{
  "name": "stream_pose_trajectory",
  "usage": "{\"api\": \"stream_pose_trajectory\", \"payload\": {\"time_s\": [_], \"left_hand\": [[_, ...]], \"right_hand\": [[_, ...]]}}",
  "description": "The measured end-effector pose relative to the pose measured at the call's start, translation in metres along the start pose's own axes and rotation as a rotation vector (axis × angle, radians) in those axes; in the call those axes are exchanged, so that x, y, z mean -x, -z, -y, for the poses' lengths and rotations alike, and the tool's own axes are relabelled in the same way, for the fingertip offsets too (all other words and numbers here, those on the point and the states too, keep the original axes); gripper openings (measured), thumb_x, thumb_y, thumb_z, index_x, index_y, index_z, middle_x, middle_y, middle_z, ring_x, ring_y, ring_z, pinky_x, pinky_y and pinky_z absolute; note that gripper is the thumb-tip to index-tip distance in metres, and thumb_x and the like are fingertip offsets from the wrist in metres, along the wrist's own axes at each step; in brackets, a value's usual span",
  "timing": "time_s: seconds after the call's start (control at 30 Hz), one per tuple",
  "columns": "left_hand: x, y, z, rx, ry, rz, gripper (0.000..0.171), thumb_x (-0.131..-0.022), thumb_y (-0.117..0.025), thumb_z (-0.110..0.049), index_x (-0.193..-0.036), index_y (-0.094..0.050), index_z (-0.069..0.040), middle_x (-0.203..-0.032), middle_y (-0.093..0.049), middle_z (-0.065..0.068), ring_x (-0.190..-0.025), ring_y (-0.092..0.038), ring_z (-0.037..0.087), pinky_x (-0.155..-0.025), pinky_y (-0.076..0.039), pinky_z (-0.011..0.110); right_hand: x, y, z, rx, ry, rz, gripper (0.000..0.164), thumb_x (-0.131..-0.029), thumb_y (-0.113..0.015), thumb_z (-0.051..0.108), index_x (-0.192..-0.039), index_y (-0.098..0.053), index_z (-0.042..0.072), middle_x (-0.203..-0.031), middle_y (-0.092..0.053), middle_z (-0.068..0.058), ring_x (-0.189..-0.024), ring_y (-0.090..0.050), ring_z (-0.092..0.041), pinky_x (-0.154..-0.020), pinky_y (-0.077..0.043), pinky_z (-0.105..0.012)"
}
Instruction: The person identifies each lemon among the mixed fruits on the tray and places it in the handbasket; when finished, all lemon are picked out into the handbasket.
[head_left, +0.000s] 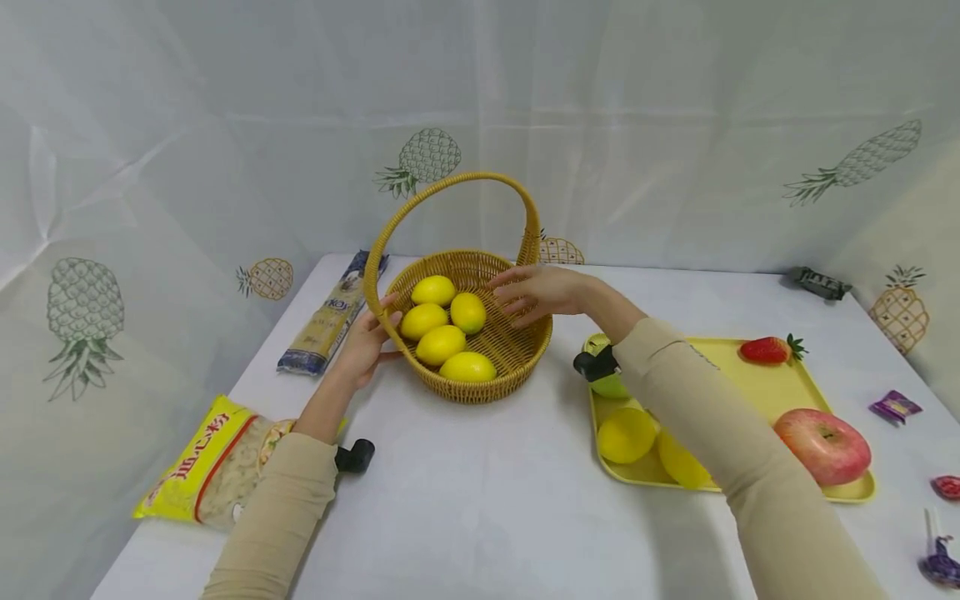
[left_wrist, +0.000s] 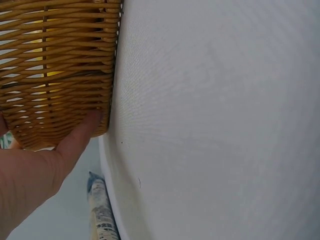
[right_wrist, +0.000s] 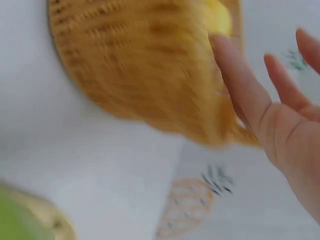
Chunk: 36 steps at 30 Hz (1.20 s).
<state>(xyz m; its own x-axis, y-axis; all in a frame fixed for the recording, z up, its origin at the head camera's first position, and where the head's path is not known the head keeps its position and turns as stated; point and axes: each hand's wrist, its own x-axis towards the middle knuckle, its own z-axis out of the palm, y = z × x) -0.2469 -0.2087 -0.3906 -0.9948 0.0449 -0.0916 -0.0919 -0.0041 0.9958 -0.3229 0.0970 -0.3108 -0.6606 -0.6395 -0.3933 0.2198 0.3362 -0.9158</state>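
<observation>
Left hand [head_left: 364, 345] grips basket [head_left: 501, 343]; right hand [head_left: 550, 289] spread

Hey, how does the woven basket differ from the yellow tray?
The basket is woven and deep, with a tall arched handle; the tray is smooth and shallow, with no handle showing. The left hand touches the basket, but not the tray. Five lemons show in the basket; the tray carries an apple and other fruit. Both are open-topped and hold fruit.

Golden-brown weave on basket [head_left: 517, 375]; yellow on lemons [head_left: 441, 345]; paler yellow on tray [head_left: 750, 383]; mottled pinkish red on apple [head_left: 822, 446]; beige on sleeves [head_left: 281, 508]; white on bench [head_left: 465, 500]; grey-green and orange pineapple prints [head_left: 430, 156] on pale cloth [head_left: 675, 167].
</observation>
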Motion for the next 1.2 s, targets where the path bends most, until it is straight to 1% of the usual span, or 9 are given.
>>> {"api": "stream_pose_trajectory", "payload": {"time_s": [0.07, 0.17, 0.3, 0.57, 0.67, 0.83, 0.93, 1.07, 1.2], "left_hand": [[-0.001, 0.000, -0.001, -0.006, 0.002, 0.002, 0.054, -0.105, -0.045, -0.023, -0.155, -0.026, -0.019, -0.157, -0.022, 0.012, -0.137, -0.032, 0.035, -0.096, -0.044, 0.058], [-0.001, 0.000, -0.001, -0.016, 0.003, 0.008, 0.055, -0.105, -0.045, -0.023, -0.155, -0.024, -0.019, -0.158, -0.021, 0.012, -0.138, -0.030, 0.035, -0.096, -0.044, 0.057], [-0.002, 0.000, -0.002, -0.013, 0.006, 0.011, 0.055, -0.105, -0.044, -0.022, -0.155, -0.024, -0.019, -0.158, -0.022, 0.013, -0.138, -0.031, 0.034, -0.096, -0.045, 0.056], [-0.001, 0.001, -0.002, -0.014, 0.017, 0.017, 0.055, -0.105, -0.044, -0.023, -0.155, -0.024, -0.017, -0.156, -0.023, 0.013, -0.137, -0.032, 0.034, -0.097, -0.044, 0.056], [0.000, 0.001, -0.003, -0.011, 0.016, 0.018, 0.054, -0.105, -0.044, -0.023, -0.155, -0.025, -0.017, -0.156, -0.024, 0.014, -0.136, -0.032, 0.035, -0.097, -0.043, 0.058], [0.000, 0.000, -0.004, -0.011, 0.024, 0.014, 0.054, -0.105, -0.044, -0.022, -0.155, -0.025, -0.018, -0.156, -0.024, 0.013, -0.136, -0.032, 0.034, -0.097, -0.043, 0.057], [0.000, -0.001, -0.004, -0.007, 0.026, 0.013, 0.053, -0.105, -0.043, -0.021, -0.155, -0.025, -0.018, -0.156, -0.024, 0.013, -0.136, -0.033, 0.035, -0.096, -0.044, 0.056], [0.001, -0.001, -0.004, 0.000, 0.023, 0.015, 0.052, -0.105, -0.042, -0.018, -0.155, -0.025, -0.017, -0.156, -0.025, 0.013, -0.136, -0.033, 0.035, -0.096, -0.044, 0.057], [0.001, -0.001, -0.004, 0.005, 0.025, 0.010, 0.052, -0.106, -0.042, -0.017, -0.155, -0.025, -0.018, -0.155, -0.025, 0.013, -0.136, -0.032, 0.035, -0.097, -0.043, 0.059]], "right_hand": [[0.014, 0.011, 0.005, 0.021, 0.020, 0.027, 0.049, -0.103, -0.049, 0.013, -0.148, -0.032, 0.004, -0.145, -0.035, -0.021, -0.131, -0.038, -0.040, -0.098, -0.046, -0.049], [0.038, 0.028, 0.008, 0.055, 0.044, 0.036, 0.049, -0.104, -0.047, 0.015, -0.148, -0.031, 0.003, -0.143, -0.036, -0.023, -0.130, -0.040, -0.039, -0.097, -0.047, -0.050], [0.069, 0.052, 0.003, 0.102, 0.048, -0.006, 0.048, -0.104, -0.048, 0.019, -0.147, -0.032, 0.005, -0.142, -0.036, -0.023, -0.128, -0.043, -0.037, -0.096, -0.047, -0.050], [0.122, 0.094, -0.039, 0.128, -0.024, -0.085, 0.050, -0.104, -0.048, 0.025, -0.146, -0.032, 0.004, -0.136, -0.044, -0.018, -0.120, -0.052, -0.027, -0.099, -0.043, -0.053], [0.138, 0.104, -0.057, 0.136, -0.055, -0.095, 0.050, -0.104, -0.047, 0.026, -0.145, -0.030, 0.004, -0.137, -0.042, -0.020, -0.122, -0.050, -0.030, -0.099, -0.043, -0.053], [0.157, 0.113, -0.082, 0.135, -0.108, -0.107, 0.054, -0.104, -0.047, 0.027, -0.147, -0.027, 0.002, -0.144, -0.033, -0.027, -0.131, -0.038, -0.043, -0.099, -0.043, -0.053], [0.164, 0.116, -0.095, 0.147, -0.142, -0.105, 0.058, -0.103, -0.048, 0.028, -0.149, -0.025, 0.001, -0.146, -0.032, -0.028, -0.132, -0.036, -0.044, -0.098, -0.045, -0.052], [0.169, 0.116, -0.106, 0.161, -0.196, -0.083, 0.058, -0.103, -0.049, 0.027, -0.148, -0.026, 0.000, -0.141, -0.041, -0.024, -0.128, -0.043, -0.038, -0.095, -0.048, -0.049], [0.170, 0.109, -0.110, 0.157, -0.259, -0.047, 0.055, -0.102, -0.051, 0.025, -0.145, -0.031, -0.003, -0.135, -0.048, -0.018, -0.123, -0.050, -0.033, -0.093, -0.050, -0.047]]}}
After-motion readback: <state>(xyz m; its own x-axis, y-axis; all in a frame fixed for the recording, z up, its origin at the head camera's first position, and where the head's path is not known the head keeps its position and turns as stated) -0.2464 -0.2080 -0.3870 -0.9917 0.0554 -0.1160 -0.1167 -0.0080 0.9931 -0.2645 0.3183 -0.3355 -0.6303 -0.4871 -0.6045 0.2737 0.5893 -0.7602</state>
